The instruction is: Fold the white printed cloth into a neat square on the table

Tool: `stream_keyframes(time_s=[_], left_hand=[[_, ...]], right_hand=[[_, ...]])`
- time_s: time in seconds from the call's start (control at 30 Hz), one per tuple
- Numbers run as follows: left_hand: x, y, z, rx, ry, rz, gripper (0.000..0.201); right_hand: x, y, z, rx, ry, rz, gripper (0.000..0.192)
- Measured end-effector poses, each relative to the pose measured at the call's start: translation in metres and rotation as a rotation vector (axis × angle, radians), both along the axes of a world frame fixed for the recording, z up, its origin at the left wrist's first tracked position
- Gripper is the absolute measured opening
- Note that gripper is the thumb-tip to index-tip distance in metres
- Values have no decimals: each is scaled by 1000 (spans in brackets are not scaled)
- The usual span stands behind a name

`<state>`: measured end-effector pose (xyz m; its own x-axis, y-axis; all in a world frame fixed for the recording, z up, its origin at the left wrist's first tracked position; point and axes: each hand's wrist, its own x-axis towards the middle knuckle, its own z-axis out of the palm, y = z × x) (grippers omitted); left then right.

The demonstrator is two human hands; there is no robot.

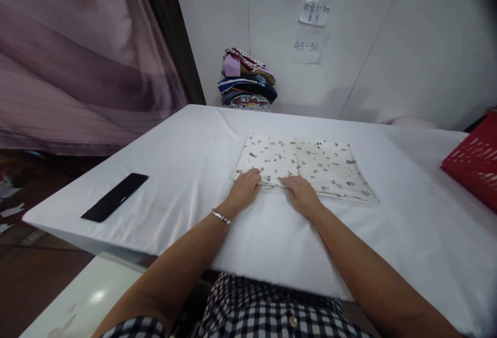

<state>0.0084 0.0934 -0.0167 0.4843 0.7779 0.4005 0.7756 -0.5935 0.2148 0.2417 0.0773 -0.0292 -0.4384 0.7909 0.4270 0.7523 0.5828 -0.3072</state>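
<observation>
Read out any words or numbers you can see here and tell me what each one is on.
"45-50": handwritten on the lower paper sheet taped to the wall.
Upper paper note: two lines of handwritten characters, too blurred to read.
Printed cloth under both hands: small pictures only, no text.

Folded cloth (306, 164): cream-white fabric, printed with small scattered motifs in grey, olive and dark tones. Laid flat on white-covered table, at centre of view, slightly toward 1 o'clock. Folded into wide rectangle; vertical crease seen down middle, splitting it into left and right halves. Layered edges stacked along near side, at 6 o'clock of cloth. Near edge pressed at left half, fingers resting on it; far corners lying flat. Right near corner pointing toward 4 o'clock.
</observation>
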Motion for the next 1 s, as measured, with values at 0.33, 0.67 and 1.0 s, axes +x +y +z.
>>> stream_keyframes(time_s=[0.33, 0.67, 1.0], left_hand=[[1, -2, 3, 6, 10, -54, 15], [3, 0, 2, -23, 19, -37, 15], [4, 1, 2, 61, 116, -8, 17]], right_hand=[[-1, 2, -4, 23, 26, 7, 27], [-2, 1, -2, 5, 24, -14, 25], [-2, 1, -3, 3, 9, -28, 26]])
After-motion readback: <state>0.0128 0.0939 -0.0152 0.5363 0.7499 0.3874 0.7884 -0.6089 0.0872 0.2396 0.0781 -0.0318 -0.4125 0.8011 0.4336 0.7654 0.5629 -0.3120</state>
